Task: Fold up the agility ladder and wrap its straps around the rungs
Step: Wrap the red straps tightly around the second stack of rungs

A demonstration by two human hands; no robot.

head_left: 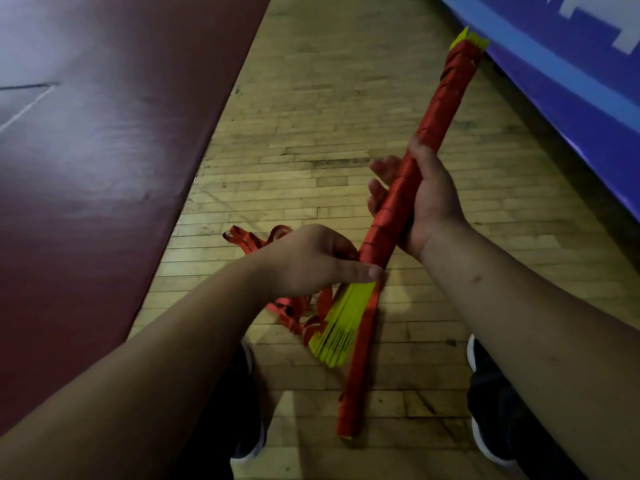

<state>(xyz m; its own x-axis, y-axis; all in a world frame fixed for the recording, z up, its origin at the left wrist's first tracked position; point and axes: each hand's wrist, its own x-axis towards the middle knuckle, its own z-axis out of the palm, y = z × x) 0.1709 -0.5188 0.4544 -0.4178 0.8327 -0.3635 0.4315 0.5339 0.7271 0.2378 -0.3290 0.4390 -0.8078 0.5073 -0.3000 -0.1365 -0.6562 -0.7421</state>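
Above wood floor (311, 98), clamped round one strap-wrapped rung bundle (446, 98) with right grip (429, 199), pinching one red strap (360, 358) with left grip (311, 261).

We have open wooden floor (329, 116) across the upper middle. A maroon mat (104, 150) walls off the left, a blue mat (571, 98) the upper right; loose straps (247, 240) clutter the centre.

I am viewing through one wide-angle camera worn on the person's head; it is looking forward and steeply down, sitting close above the left hand (311, 261) and right hand (426, 199), with the agility ladder (443, 109) centred and wooden floor (311, 116) filling the background.
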